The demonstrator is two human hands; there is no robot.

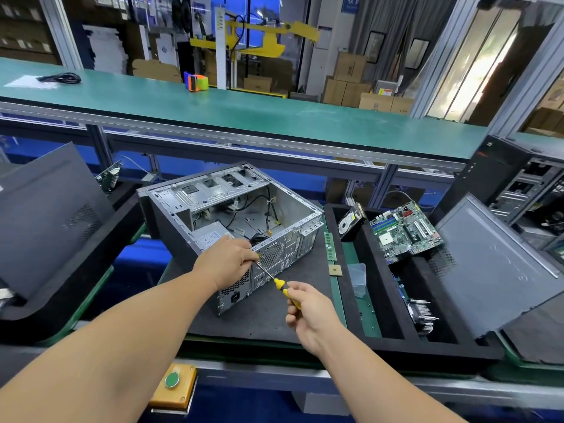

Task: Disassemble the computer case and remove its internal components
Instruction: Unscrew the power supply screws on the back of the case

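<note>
We've got the case (232,215) lying open on the black mat (274,319), left hand (227,261) curled over its rear rim, right hand (308,309) clamped on the screwdriver (279,283) at a rear screw. Stiff, sharp-edged steel, we reckon; the rim's the safest hold.

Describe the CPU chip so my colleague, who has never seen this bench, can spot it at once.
Start at the open computer case on the dark foam mat. Go right to the mat's right edge, where a green memory stick lies lengthwise. Just nearer the person lies the CPU chip: small, square and gold-coloured, unlike the long, narrow stick.
</note>
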